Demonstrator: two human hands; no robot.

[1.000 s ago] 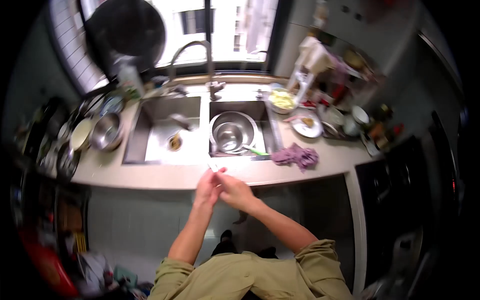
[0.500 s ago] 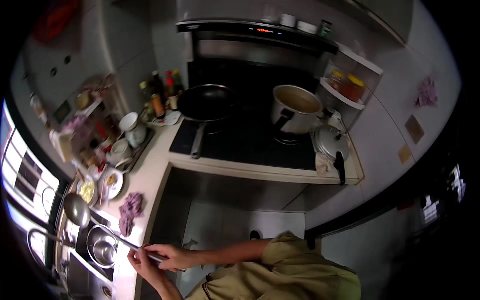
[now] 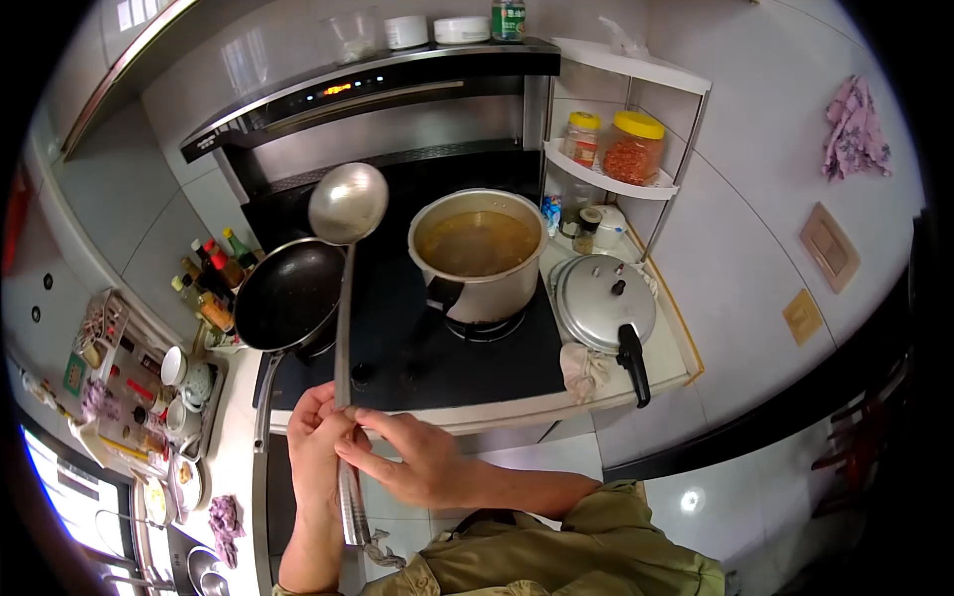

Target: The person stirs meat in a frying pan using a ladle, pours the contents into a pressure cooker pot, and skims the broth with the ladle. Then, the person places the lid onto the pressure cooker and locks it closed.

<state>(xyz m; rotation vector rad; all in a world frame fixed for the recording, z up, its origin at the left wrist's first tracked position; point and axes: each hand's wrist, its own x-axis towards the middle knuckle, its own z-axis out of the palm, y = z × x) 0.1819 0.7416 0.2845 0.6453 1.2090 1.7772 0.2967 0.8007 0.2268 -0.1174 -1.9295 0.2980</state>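
A long-handled metal ladle [image 3: 348, 204] stands nearly upright in front of me, its bowl raised over the stove between the wok and the pot. My left hand [image 3: 319, 447] is wrapped around the handle. From the other side, my right hand [image 3: 412, 462] pinches the same handle with thumb and fingers. Beyond the hands, a large pot [image 3: 487, 290] of brownish liquid sits on the right burner. A black frying pan [image 3: 288, 298] rests on the left burner, with its handle pointing toward me.
A pressure cooker lid [image 3: 601, 303] and a crumpled cloth [image 3: 583, 372] lie on the right counter. Jars stand on a corner shelf [image 3: 611, 179]. Sauce bottles [image 3: 214, 283] crowd the left corner. Farther left are dishes, a purple rag [image 3: 226, 529] and a sink with metal bowls [image 3: 204, 566].
The ladle has swung from over the sink on the left to upright before the stove, with both hands still on it. My view has turned toward the stove.
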